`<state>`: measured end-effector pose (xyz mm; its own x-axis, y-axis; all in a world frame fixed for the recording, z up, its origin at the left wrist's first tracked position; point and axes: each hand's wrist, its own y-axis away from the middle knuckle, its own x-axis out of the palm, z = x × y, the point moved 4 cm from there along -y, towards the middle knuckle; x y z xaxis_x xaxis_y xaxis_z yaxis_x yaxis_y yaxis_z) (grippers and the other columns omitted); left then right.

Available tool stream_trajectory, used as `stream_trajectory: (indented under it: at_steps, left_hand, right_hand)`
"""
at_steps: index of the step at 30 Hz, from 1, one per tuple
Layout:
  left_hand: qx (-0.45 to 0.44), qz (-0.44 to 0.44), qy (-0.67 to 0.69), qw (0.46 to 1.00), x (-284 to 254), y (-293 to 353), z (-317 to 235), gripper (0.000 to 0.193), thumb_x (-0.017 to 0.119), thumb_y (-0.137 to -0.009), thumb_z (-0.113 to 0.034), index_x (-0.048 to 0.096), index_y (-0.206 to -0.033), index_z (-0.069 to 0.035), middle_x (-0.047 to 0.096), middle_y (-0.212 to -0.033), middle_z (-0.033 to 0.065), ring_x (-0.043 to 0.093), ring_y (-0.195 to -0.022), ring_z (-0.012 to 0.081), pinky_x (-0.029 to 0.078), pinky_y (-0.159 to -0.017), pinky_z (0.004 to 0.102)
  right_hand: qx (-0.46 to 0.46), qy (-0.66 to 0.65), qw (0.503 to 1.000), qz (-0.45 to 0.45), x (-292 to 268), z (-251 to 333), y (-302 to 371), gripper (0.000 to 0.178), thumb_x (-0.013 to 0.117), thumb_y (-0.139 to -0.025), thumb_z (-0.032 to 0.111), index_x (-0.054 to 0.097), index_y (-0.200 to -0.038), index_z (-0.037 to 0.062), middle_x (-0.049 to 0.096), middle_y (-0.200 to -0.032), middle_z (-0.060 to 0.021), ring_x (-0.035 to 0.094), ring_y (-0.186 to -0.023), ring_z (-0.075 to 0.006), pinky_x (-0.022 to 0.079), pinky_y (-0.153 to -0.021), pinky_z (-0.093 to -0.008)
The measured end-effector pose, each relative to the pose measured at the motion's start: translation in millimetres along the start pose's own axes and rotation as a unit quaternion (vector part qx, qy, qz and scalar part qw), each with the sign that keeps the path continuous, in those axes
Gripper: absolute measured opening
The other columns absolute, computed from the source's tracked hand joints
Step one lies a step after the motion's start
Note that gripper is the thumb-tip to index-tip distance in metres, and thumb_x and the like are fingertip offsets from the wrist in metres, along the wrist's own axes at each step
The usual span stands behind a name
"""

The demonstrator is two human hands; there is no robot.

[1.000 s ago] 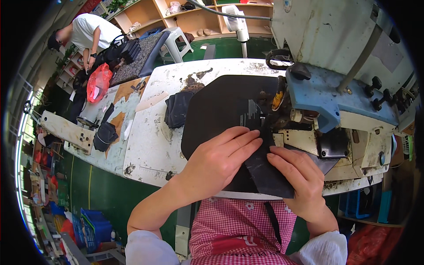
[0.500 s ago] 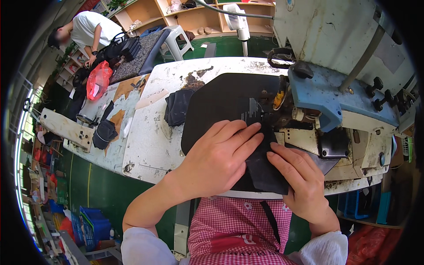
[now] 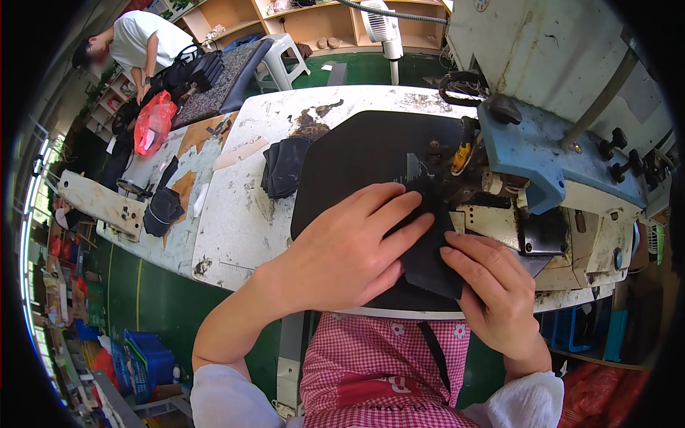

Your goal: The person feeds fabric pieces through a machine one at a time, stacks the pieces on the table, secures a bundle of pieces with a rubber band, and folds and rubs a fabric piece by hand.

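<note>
Head view, the only one. Clock read from the black piece (image 3: 432, 269), which lies on the black board (image 3: 342, 153) between the two hands; its far end runs toward the dark metal parts of the sewing machine (image 3: 528, 143), at one o'clock. Whether it is under them, cannot tell.

Left hand (image 3: 349, 250), nine o'clock: grip released, fingers laid out over the piece, tips toward two o'clock. Right hand (image 3: 496, 289), four o'clock: fingertips on the piece's right edge, thumb partly hidden; cannot tell if the grip pinches it.

Stack of black pieces (image 3: 285, 167) at ten o'clock, beside the board on the worn pale counter (image 3: 232, 203).

Handling, my judgement: left hand best pressing lightly and flat, so no ripple builds; right hand steers the edge without tugging, since a pull could skew the piece. Left fingertips sit nearer the metal parts, so watch those most. Near end, about six o'clock, should lie smooth, free of the right palm.
</note>
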<state>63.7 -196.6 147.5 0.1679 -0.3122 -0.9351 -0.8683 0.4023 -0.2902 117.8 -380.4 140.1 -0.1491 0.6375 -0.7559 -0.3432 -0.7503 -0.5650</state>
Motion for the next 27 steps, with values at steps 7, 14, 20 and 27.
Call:
stream_trajectory:
  at_steps: [7,14,20,27]
  left_hand:
    - [0.025,-0.004,-0.035,0.999,-4.2,1.0,1.9,0.063,0.07,-0.069,-0.013,0.06,-0.131,-0.009,0.052,-0.138,0.0186,0.051,-0.124,0.0371,0.044,-0.105,0.0461]
    - [0.031,-0.005,0.027,0.999,-4.2,0.5,10.3,0.056,0.073,-0.072,-0.016,0.063,-0.127,-0.011,0.055,-0.135,0.0158,0.053,-0.123,0.037,0.046,-0.104,0.046]
    - [0.065,-0.021,0.012,0.998,-4.0,2.1,15.1,0.047,0.071,-0.078,-0.015,0.065,-0.125,-0.014,0.054,-0.137,0.0153,0.055,-0.123,0.0358,0.049,-0.101,0.0435]
    - [0.077,0.005,0.029,0.997,-3.0,-1.9,29.6,0.043,0.066,-0.083,-0.013,0.066,-0.126,-0.017,0.052,-0.14,0.0156,0.052,-0.128,0.0356,0.05,-0.101,0.0423]
  right_hand:
    - [0.005,0.001,1.0,-0.015,1.1,-0.6,0.3,0.043,0.073,-0.068,-0.001,0.067,-0.111,-0.0006,0.066,-0.116,-0.0149,0.065,-0.102,-0.0326,0.055,-0.085,-0.0397]
    - [-0.004,0.01,1.0,-0.017,3.6,-0.2,0.6,0.04,0.076,-0.069,0.003,0.068,-0.108,0.0005,0.067,-0.114,-0.0139,0.066,-0.1,-0.0314,0.055,-0.083,-0.0392]
    - [-0.004,0.016,1.0,-0.016,3.4,0.2,1.0,0.038,0.08,-0.071,0.011,0.069,-0.107,0.0014,0.068,-0.114,-0.0128,0.066,-0.1,-0.0302,0.054,-0.082,-0.0387]
    - [-0.011,0.029,1.0,0.006,3.4,1.3,0.1,0.041,0.081,-0.072,0.022,0.07,-0.107,0.0033,0.067,-0.116,-0.0126,0.065,-0.102,-0.0296,0.052,-0.083,-0.0383]
